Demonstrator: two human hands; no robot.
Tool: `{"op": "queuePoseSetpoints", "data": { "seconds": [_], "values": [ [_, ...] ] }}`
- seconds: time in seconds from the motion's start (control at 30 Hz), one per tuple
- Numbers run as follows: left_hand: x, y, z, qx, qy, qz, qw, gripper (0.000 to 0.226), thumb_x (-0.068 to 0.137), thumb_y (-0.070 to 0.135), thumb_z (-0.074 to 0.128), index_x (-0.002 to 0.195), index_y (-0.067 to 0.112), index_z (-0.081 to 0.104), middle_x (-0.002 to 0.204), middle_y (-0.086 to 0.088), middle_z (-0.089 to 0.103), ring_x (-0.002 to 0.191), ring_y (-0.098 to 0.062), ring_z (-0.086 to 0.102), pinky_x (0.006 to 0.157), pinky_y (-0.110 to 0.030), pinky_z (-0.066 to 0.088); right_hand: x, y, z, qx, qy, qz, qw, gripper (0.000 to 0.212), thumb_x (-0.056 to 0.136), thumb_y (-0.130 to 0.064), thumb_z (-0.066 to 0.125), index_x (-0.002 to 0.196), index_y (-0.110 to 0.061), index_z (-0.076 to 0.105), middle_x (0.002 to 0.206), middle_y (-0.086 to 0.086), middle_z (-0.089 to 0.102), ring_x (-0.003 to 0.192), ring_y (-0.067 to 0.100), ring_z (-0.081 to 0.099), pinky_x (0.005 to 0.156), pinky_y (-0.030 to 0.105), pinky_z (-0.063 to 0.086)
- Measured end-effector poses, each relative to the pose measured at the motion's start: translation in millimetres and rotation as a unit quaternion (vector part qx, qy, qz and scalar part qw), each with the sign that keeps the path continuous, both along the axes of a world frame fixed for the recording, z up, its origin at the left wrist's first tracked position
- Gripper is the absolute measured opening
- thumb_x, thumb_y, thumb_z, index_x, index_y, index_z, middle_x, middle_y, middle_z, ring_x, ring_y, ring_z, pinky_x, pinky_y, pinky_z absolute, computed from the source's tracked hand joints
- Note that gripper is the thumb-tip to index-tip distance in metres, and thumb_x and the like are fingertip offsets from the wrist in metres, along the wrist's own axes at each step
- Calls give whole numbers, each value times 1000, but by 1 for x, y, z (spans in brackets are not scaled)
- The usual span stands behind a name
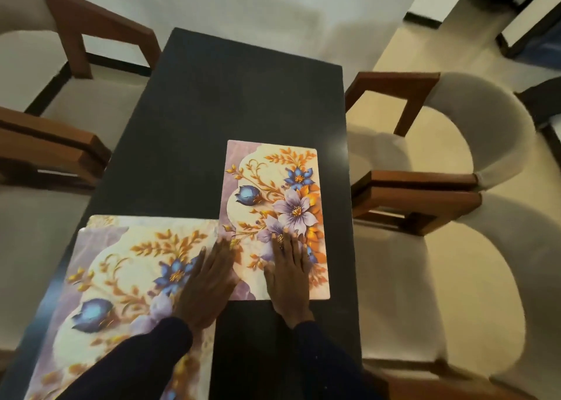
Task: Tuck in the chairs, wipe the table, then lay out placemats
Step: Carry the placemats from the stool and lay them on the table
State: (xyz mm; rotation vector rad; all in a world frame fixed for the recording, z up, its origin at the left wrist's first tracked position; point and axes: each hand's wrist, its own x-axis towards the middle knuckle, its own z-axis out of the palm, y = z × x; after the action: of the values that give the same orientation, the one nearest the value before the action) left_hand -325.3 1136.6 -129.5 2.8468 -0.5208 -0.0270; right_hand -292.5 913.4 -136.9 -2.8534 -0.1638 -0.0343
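The black rectangular counter [212,111] carries a floral cream-and-purple rectangular placemat [273,187], laid lengthwise near its right edge. The right hand [288,278] rests flat on that placemat's near half, fingers straight and spread. The left hand [206,287] lies flat, fingers straight, on the right edge of a second floral placemat [121,272] at the near left, fingertips reaching the first. Wood-armed beige upholstered chairs [485,120] stand at both sides.

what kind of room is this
Probably a home dining area: a long dark table, with the padded, wooden-armed right chair and left chair at its sides, and a floral placemat laid beside a stack of placemats.
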Motion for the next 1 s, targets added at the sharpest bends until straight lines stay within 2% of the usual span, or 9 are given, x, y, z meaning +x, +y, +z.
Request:
{"op": "queuePoseSetpoints", "data": {
  "seconds": [0.1,0.27,0.4,0.57,0.67,0.73,0.83,1.0],
  "values": [
    [54,-16,-14,-12,-26,3,1000,62,114,40,18,157,4,46,170,-21,30,159,-41,28,122,-65,35,49,-15,-8,-23,-13,-8,1000,68,110,-59,41,169,-28,27,178,2,19,165,25,10,133,50,17],
    [154,-44,-31,-33,-74,31,996,57,109,34,37,156,3,46,170,-19,31,159,-38,27,122,-65,35,144,-36,-20,-29,-38,-20,999,70,111,-57,41,171,-28,19,179,1,15,166,25,10,133,51,16],
    [227,-60,-36,-54,-93,52,993,57,111,36,35,157,4,45,169,-18,33,159,-34,29,123,-62,35,214,-51,-22,-40,-50,-13,998,68,112,-58,35,171,-27,21,179,2,14,166,23,6,134,52,16],
    [295,-69,-36,-52,-82,69,993,65,111,49,30,163,9,34,172,-13,28,162,-28,22,130,-51,23,281,-62,-22,-46,-57,0,997,66,113,-57,25,172,-26,18,180,3,10,166,23,2,134,52,13],
    [316,-71,-36,-60,-66,90,992,71,111,54,28,166,10,29,176,-11,20,164,-25,13,132,-48,19,312,-62,-23,-44,-68,2,997,67,112,-57,27,171,-25,20,179,3,12,166,24,3,134,52,10],
    [322,-71,-37,-75,-63,99,990,71,109,52,36,166,10,28,176,-10,17,165,-23,10,133,-47,18,330,-62,-25,-39,-77,3,996,67,112,-56,32,171,-24,22,179,4,14,166,25,5,134,51,8],
    [321,-71,-35,-96,-67,97,988,72,107,47,45,167,10,26,177,-7,15,165,-23,11,133,-45,16,352,-63,-24,-36,-71,7,997,68,112,-56,35,171,-25,22,179,3,12,166,24,3,134,51,8],
    [326,-73,-30,-88,-78,104,988,70,109,44,42,169,14,22,178,-3,12,165,-22,12,133,-43,14,371,-63,-20,-26,-72,13,997,68,112,-57,34,171,-25,24,179,4,13,166,24,3,134,52,12]
  ]
}}
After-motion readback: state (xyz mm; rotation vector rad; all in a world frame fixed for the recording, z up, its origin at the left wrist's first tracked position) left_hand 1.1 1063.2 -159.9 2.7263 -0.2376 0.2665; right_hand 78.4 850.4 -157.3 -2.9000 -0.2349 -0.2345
